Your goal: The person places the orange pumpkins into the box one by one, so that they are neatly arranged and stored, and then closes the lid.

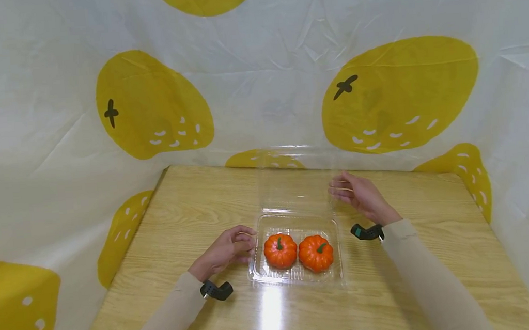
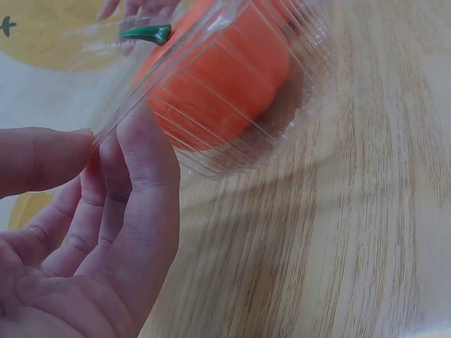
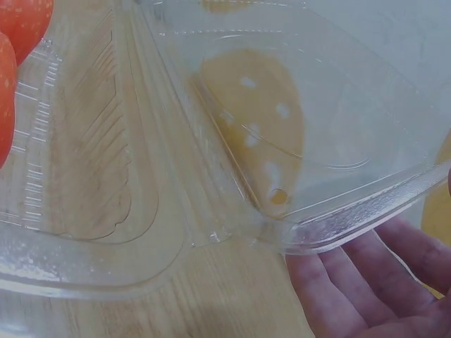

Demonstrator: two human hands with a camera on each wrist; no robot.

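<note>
A clear plastic clamshell container [image 1: 297, 278] lies on the table with its lid [image 1: 296, 188] raised at the back. Two small orange pumpkins with green stems sit side by side in its base, a left pumpkin [image 1: 280, 252] and a right pumpkin [image 1: 315, 254]. At the base's left side, my left hand [image 1: 229, 250] pinches the clear rim [image 2: 130, 102] between thumb and forefinger. My right hand [image 1: 357, 194] is beside the lid's right edge, its fingers [image 3: 366, 274] fairly straight, the tips at the lid's rim. Most of the right thumb is out of the right wrist view.
The wooden table [image 1: 202, 201] extends on both sides of the container. A white cloth [image 1: 259, 98] printed with yellow fruit hangs behind and around it. Each wrist carries a black device, the left device [image 1: 217, 291] and the right device [image 1: 366, 231].
</note>
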